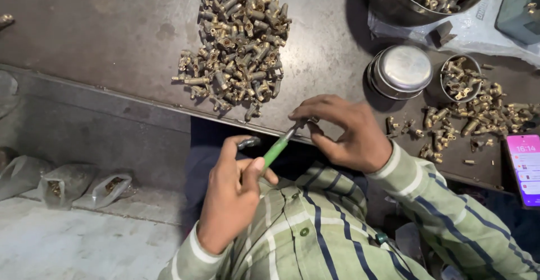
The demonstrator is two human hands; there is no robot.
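**Tool tip to a small fitting, at the worktop's near edge**

The small brass fitting (308, 121) is held in the air just off the near edge of the worktop (112, 38), above the person's lap. The right hand (349, 136) has it pinched between thumb and fingertips, the other fingers curled loosely over it. The metal tip of the green-handled tool (275, 152) meets the fitting from below and to the left. The left hand (233, 193) is closed around the tool's handle, thumb along the shaft. A small dark piece (248, 142) sits by its raised forefinger; I cannot tell whether it is gripped or only resting there.

Done well, this work seems to call for the tool kept in line with the fitting's opening. The right-hand pinch has to be firm enough that the part does not spin or slip. Neither hand is braced, so resting the wrists against the worktop edge would steady them, and a dropped part would fall to the lap or floor.

Further out:
- a heap of brass fittings (236, 44) lies mid-worktop
- scattered fittings (484, 114) lie toward the right edge, beside a small steel cup (461, 77) of parts and a lidded steel tin (400, 69)
- a large steel bowl (394, 4) stands at the far right corner
- a phone (524, 167) lies at the near right edge
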